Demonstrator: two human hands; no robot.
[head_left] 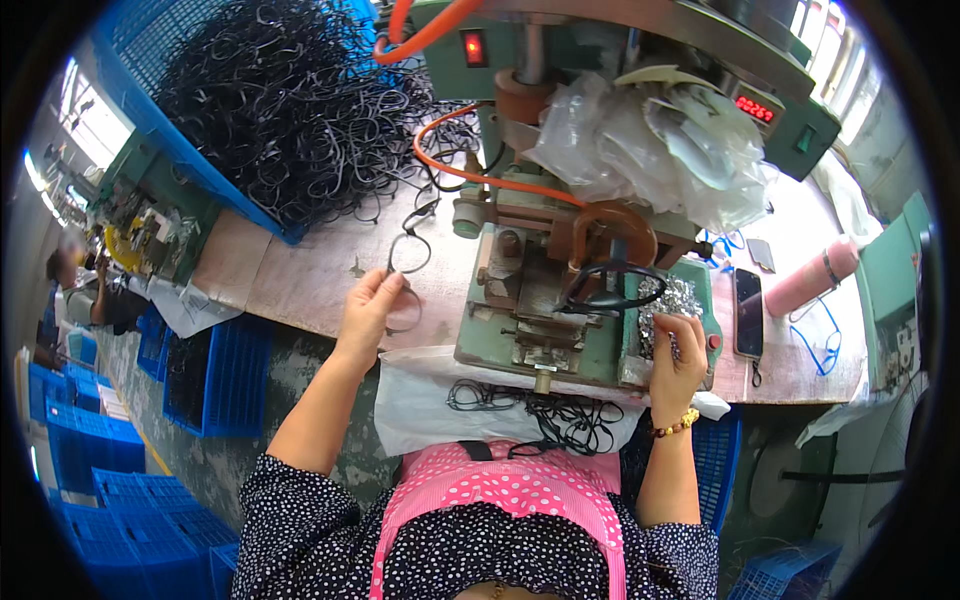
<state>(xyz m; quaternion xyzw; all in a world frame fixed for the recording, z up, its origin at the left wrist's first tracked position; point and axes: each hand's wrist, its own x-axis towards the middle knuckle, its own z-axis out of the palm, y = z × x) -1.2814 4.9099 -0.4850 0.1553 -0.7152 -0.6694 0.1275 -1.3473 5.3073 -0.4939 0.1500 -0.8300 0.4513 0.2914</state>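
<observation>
We are sitting at a wooden bench [300, 280] with a small green machine [560, 300] between our two hands. Our left hand [370, 305] is pinching a thin black frame-shaped ring [408, 252] between thumb and fingers, holding it up off the bench so that its loops hang free and can be looked over or turned; a second loop is showing just below the fingers. Beyond this hand, further up the bench, a blue crate [200, 160] is brimming with a tangle of the same black rings [290, 90], kept within easy reach of that side.

Our right hand [680, 355] is curled closed at the right edge of the machine, fingers resting against a crinkled silver foil lining [672, 300]; we cannot tell whether it is gripping anything small. Just left of this hand, one black ring [610, 285] is lying on the machine's work plate under the brown head [610, 235], seemingly seated there for pressing. A clear plastic sheet [660, 140] is bundled over the upper part of the machine.

Below both hands, a white cloth [420, 400] is spread over our lap, catching a loose pile of rings [560, 412]. To the right of the right hand a dark phone [748, 312] and a pink bottle [812, 275] are lying clear of the work.
</observation>
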